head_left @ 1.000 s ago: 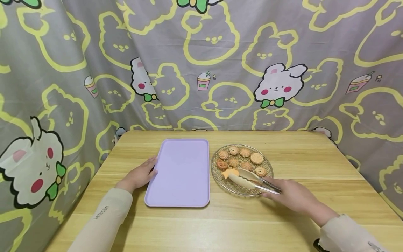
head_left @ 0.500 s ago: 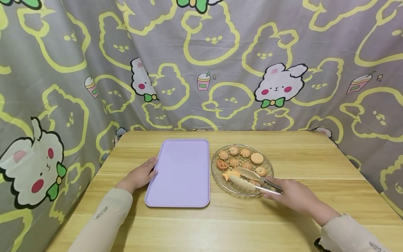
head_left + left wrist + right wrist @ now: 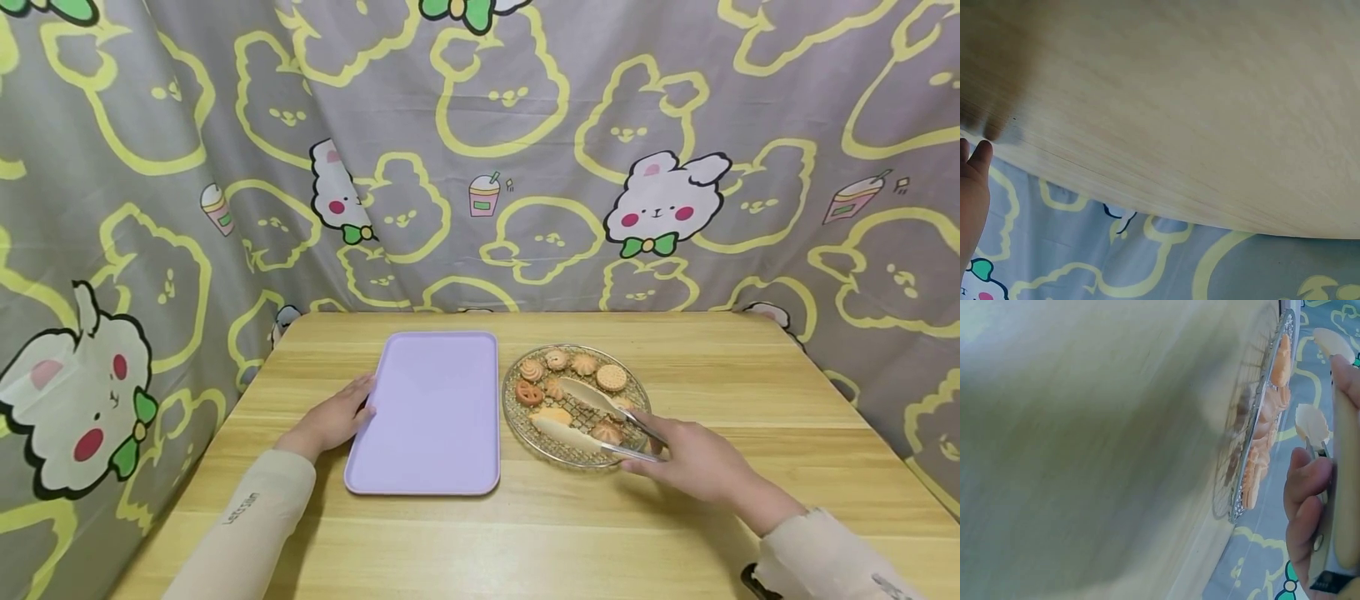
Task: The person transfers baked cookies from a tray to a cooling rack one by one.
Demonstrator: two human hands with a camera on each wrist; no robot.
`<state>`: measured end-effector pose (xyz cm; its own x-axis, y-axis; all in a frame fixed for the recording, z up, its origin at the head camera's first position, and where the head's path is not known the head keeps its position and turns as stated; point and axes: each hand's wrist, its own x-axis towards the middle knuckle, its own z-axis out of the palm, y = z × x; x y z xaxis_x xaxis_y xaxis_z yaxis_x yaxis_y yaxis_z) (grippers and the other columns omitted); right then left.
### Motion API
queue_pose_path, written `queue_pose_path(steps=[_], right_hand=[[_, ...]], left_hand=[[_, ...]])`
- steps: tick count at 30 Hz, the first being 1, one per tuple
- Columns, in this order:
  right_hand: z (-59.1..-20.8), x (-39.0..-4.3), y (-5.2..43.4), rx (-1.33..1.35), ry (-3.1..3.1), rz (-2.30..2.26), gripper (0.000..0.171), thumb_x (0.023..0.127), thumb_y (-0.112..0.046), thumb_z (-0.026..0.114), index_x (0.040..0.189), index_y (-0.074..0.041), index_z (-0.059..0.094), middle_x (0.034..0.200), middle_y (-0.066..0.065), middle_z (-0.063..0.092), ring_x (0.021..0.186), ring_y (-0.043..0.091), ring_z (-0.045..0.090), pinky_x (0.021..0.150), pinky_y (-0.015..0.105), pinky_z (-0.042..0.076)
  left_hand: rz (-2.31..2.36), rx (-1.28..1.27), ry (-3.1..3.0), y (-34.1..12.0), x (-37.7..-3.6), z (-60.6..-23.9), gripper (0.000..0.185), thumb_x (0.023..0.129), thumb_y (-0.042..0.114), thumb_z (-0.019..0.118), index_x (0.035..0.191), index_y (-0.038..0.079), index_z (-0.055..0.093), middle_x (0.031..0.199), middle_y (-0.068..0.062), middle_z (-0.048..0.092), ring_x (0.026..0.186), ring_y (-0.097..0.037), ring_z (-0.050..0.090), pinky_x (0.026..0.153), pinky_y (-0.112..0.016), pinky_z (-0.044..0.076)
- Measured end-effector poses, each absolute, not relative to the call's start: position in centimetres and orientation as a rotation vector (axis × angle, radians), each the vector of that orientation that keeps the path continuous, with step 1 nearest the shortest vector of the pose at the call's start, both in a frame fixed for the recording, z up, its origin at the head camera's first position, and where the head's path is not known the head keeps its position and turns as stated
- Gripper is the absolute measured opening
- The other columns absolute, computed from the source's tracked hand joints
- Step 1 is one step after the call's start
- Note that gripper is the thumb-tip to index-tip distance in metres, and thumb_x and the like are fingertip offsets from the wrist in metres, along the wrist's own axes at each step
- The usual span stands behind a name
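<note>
My right hand grips metal tongs with cream tips by their handles. The tongs' arms stand spread over a round glass plate of several biscuits. An orange biscuit lies on the plate between the two tips. In the right wrist view the plate is edge-on, with the tongs' tips beside it and my fingers round the handle. My left hand rests with straight fingers against the left edge of a lilac tray, which holds nothing.
Tray and plate sit side by side on a light wooden table. Grey cloth with yellow rabbit outlines hangs close behind and on both sides. The left wrist view shows only table wood, cloth and part of my hand.
The tongs' arms have spread wider over the plate, the upper arm moving back. The orange biscuit now lies between the tips. My left hand has stayed put.
</note>
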<state>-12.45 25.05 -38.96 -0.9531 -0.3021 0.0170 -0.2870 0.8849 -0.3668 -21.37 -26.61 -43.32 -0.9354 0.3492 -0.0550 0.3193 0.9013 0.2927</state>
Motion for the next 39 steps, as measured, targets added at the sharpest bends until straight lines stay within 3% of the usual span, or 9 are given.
queue_pose_path(steps=[10,14,16,21,23,27,39], right_hand=[[-39.0,-13.4,23.7,-0.434,3.073,-0.639,0.094,0.076,-0.065,0.066,0.148,-0.013,0.036,0.079,-0.007,0.051,0.049,0.009,0.038,0.042,0.027,0.034],[-38.8,-13.9,23.1,-0.4,3.094,-0.67,0.101,0.075,-0.068,0.065,0.15,-0.008,0.031,0.081,-0.002,0.052,0.056,0.012,0.043,0.048,0.029,0.037],[-38.7,-14.1,22.8,-0.382,3.108,-0.678,0.106,0.074,-0.071,0.063,0.15,-0.006,0.027,0.082,0.001,0.054,0.059,0.015,0.046,0.051,0.032,0.04],[-38.6,-14.6,22.6,-0.335,3.157,-0.713,0.113,0.072,-0.078,0.056,0.151,-0.006,0.023,0.103,0.017,0.062,0.077,0.029,0.06,0.063,0.046,0.05],[-38.6,-14.8,22.6,-0.305,3.165,-0.733,0.114,0.071,-0.079,0.056,0.151,-0.005,0.023,0.105,0.017,0.062,0.076,0.029,0.06,0.06,0.045,0.05],[-38.6,-15.0,22.6,-0.23,3.153,-0.793,0.115,0.072,-0.077,0.058,0.151,-0.003,0.021,0.095,0.009,0.058,0.06,0.018,0.047,0.047,0.031,0.039],[-39.1,-15.4,24.0,-0.023,3.21,-0.901,0.11,0.074,-0.075,0.059,0.152,-0.009,0.021,0.092,0.007,0.054,0.057,0.019,0.042,0.045,0.03,0.035]], left_hand=[[0.426,0.501,2.951,-26.5,-21.3,-43.2,0.059,0.101,0.025,0.044,0.148,-0.005,0.025,0.153,-0.023,0.022,0.14,-0.039,0.019,0.111,-0.053,0.021],[0.431,0.512,2.952,-26.5,-21.3,-43.3,0.059,0.101,0.025,0.045,0.147,-0.006,0.026,0.152,-0.024,0.023,0.139,-0.04,0.02,0.111,-0.053,0.021],[0.427,0.517,2.955,-26.6,-21.3,-43.3,0.058,0.101,0.025,0.045,0.147,-0.006,0.026,0.152,-0.024,0.023,0.139,-0.04,0.02,0.11,-0.053,0.021],[0.422,0.518,2.96,-26.6,-21.5,-43.4,0.058,0.101,0.026,0.044,0.147,-0.005,0.026,0.152,-0.024,0.023,0.139,-0.04,0.021,0.11,-0.053,0.022],[0.42,0.519,2.961,-26.6,-21.5,-43.5,0.058,0.101,0.026,0.044,0.147,-0.005,0.026,0.152,-0.024,0.023,0.139,-0.04,0.021,0.11,-0.053,0.022],[0.422,0.528,2.963,-26.6,-21.5,-43.4,0.058,0.101,0.025,0.044,0.147,-0.006,0.026,0.152,-0.024,0.023,0.139,-0.04,0.021,0.11,-0.053,0.022],[0.43,0.529,2.96,-26.5,-21.3,-43.1,0.057,0.101,0.023,0.044,0.146,-0.007,0.026,0.152,-0.025,0.023,0.139,-0.04,0.02,0.111,-0.053,0.021]])
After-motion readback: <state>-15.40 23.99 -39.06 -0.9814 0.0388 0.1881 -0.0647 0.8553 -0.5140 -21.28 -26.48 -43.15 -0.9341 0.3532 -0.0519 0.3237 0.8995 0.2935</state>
